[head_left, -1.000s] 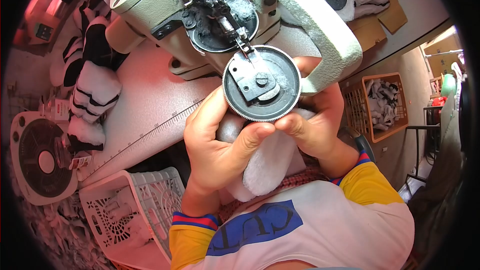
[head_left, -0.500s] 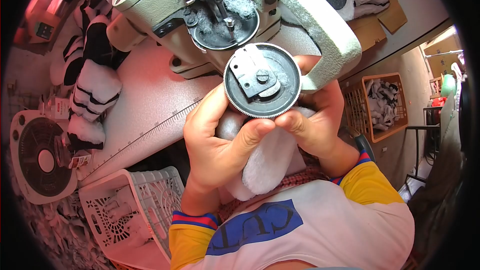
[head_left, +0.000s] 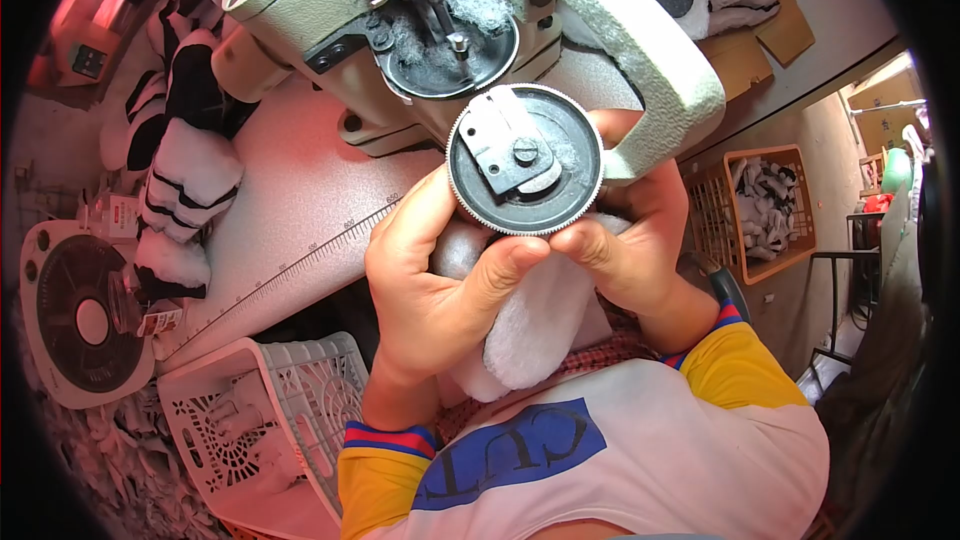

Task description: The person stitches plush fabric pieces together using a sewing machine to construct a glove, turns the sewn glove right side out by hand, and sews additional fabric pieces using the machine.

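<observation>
A toothed metal disc (head_left: pixel 573 130) with a screwed-on plate faces up at the front of the cream sewing machine (head_left: pixel 655 60). Both hands are curled around the disc's near side, thumb tips meeting its lower rim. My left hand (head_left: pixel 425 275) is closed on a white plush piece (head_left: pixel 540 325), which hangs down between the hands towards my lap. From the other side, my right hand (head_left: pixel 640 250) pinches the same plush, its thumb just below the rim. The disc and the hands themselves hide most of the fingers and the plush's upper edge.
Fluff clings around the machine's inner mechanism (head_left: pixel 440 30). Black-and-white plush pieces (head_left: pixel 190 180) lie on the table's left, beyond a printed ruler (head_left: pixel 320 250). A fan (head_left: pixel 90 315) and white basket (head_left: pixel 275 390) stand left; an orange crate (head_left: pixel 725 205) holds scraps at right.
</observation>
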Tool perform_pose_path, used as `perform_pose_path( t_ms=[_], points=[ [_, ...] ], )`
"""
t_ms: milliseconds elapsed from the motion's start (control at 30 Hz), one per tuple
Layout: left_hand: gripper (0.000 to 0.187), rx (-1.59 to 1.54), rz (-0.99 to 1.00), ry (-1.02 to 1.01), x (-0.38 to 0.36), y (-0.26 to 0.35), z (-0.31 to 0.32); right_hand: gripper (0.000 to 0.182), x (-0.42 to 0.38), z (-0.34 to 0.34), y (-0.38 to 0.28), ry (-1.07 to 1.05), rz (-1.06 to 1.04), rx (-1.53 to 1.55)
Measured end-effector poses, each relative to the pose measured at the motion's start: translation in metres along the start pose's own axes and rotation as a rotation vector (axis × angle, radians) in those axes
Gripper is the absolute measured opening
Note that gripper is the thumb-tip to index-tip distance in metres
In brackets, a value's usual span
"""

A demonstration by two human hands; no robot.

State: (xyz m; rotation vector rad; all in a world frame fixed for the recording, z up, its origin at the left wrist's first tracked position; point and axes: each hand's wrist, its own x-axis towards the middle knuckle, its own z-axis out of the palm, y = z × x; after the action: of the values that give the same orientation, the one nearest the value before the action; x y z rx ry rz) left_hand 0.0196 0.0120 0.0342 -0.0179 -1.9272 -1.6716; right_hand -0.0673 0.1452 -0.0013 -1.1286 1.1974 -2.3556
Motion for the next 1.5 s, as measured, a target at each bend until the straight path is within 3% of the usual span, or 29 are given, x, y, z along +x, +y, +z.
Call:
perform_pose_path(
  t_ms=[467,667,867,1067,1133,1500],
  points=[
    [0.045,-0.016,-0.033,0.013,0.001,0.000,0.000,0.062,0.000,-0.003,-0.004,0.011,0.084,-0.104],
    [0.045,-0.032,-0.039,0.022,0.000,-0.001,0.000,0.061,0.002,0.007,-0.004,0.116,0.107,0.023],
    [0.043,-0.032,-0.019,0.017,0.000,-0.005,-0.001,0.060,-0.003,0.002,0.001,0.067,0.073,-0.100],
    [0.041,-0.077,-0.011,0.051,-0.003,-0.010,0.002,0.059,-0.004,0.013,0.000,0.204,0.102,0.012],
    [0.040,-0.045,-0.075,0.040,-0.006,-0.012,0.002,0.057,-0.010,0.005,0.002,0.184,0.163,-0.189],
    [0.040,0.153,-0.157,0.062,-0.033,-0.037,0.005,0.049,-0.033,-0.008,0.013,0.185,0.469,-0.233]
  ],
)
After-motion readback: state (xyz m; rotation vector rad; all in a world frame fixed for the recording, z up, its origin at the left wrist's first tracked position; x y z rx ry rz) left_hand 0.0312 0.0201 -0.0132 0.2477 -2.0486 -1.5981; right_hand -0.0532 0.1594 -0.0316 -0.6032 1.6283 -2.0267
